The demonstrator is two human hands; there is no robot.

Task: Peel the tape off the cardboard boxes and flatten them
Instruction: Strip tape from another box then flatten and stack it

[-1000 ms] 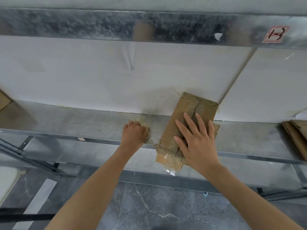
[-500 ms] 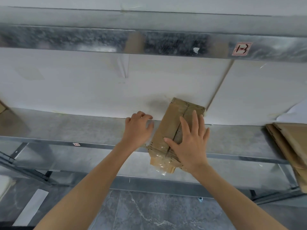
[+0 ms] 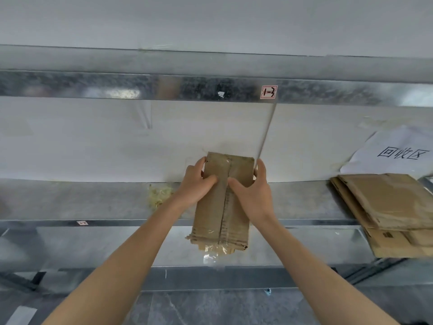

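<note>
**Observer:** Nearest first: what sits at the front edge?

**Operator:** A loose tag of clear tape hangs from the near end of the cardboard box. That end juts past the front lip of the metal shelf. A glossy strip runs along the centre seam, so I judge the seam to be still taped.

**Observer:** And the hands: what has changed?

**Operator:** A second ago my right hand lay flat on top of the box. My left hand was a fist beside it. Now both hands grasp the box, one on each long side. The thumbs lie on top near the seam and the fingers curl round the edges. The box has also swung from a slant to square with me. I read this as a re-grip, either to tackle the seam or to start the collapse. By my estimate the box is not yet flat.

**Observer:** Surroundings?

**Operator:** Just to the left, clear of the box, a pale wad of peeled tape lies on the shelf. Well to the right is a stack of flattened boxes, with a white paper sign behind it. Farthest off is the upper beam, which carries a small red label.

**Observer:** Obstacles?

**Operator:** The white back panel stands close behind the far end of the box and limits any push away from me. The seam strip probably still binds the flaps.
</note>
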